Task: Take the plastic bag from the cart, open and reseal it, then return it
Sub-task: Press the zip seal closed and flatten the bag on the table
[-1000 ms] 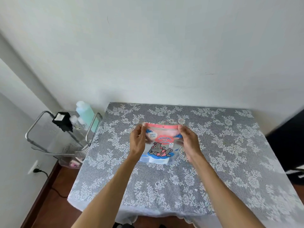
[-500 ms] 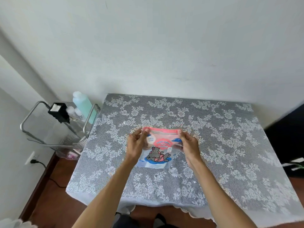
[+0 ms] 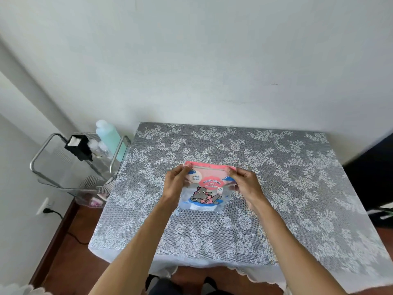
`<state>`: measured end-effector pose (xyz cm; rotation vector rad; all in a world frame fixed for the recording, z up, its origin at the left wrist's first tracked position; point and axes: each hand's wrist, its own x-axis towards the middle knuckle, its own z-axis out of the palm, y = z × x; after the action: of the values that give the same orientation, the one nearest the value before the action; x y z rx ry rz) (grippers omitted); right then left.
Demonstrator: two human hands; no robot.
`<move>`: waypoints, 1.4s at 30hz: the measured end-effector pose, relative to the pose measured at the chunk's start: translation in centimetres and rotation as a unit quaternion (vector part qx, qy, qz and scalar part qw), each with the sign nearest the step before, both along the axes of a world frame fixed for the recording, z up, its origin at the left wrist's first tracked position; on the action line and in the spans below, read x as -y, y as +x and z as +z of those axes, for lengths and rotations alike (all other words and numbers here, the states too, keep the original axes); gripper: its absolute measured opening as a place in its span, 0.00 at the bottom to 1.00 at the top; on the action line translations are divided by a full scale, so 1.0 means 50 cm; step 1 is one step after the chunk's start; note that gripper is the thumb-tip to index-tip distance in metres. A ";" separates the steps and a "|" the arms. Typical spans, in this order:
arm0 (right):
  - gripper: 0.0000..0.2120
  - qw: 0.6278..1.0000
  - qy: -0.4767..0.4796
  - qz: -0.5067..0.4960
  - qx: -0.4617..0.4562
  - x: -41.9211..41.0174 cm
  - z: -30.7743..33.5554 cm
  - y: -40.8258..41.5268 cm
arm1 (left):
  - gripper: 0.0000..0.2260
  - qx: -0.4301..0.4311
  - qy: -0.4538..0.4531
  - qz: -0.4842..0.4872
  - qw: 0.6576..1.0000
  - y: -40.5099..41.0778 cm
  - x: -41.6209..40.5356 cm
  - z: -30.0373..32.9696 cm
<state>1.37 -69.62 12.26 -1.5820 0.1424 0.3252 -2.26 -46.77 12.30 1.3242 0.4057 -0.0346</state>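
Fingertips of left hand and right hand pinch plastic bag corners (seemingly closed).

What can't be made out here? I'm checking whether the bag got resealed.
- Head view: the bag zip strip is too small to tell open from shut.
- Its top corners: covered by the left hand and right hand.
- Cart lower shelf: blurred.

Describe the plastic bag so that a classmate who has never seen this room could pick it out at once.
Find the table with the grey lace cloth. Near its middle, the left hand and right hand pinch the top corners of the plastic bag. Only it has a pink top strip and a cartoon hippo.
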 end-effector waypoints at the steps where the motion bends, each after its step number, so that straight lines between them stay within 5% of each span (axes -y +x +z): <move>1: 0.22 1.000 0.003 0.001 -0.001 0.000 0.000 0.001 | 0.12 -0.008 -0.009 0.006 1.000 0.002 0.001 0.002; 11: 0.14 0.990 0.132 -0.024 -0.044 -0.004 0.013 -0.001 | 0.15 -0.010 -0.020 0.035 0.999 0.018 0.018 0.034; 21: 0.14 0.997 0.074 -0.017 0.005 0.008 0.009 -0.009 | 0.14 0.046 0.036 -0.086 0.995 -0.005 0.002 -0.008; 33: 0.20 0.984 -0.127 0.109 0.055 0.036 0.035 0.029 | 0.07 0.045 0.068 -0.105 0.991 -0.014 0.002 -0.015; 42: 0.16 0.985 -0.144 0.074 0.052 0.041 0.023 0.022 | 0.08 0.048 0.072 -0.117 0.989 -0.022 0.000 -0.011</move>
<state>2.47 -71.65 13.43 -1.8975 -0.0112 0.3485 -3.35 -46.79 11.77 1.5053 0.1715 -0.1402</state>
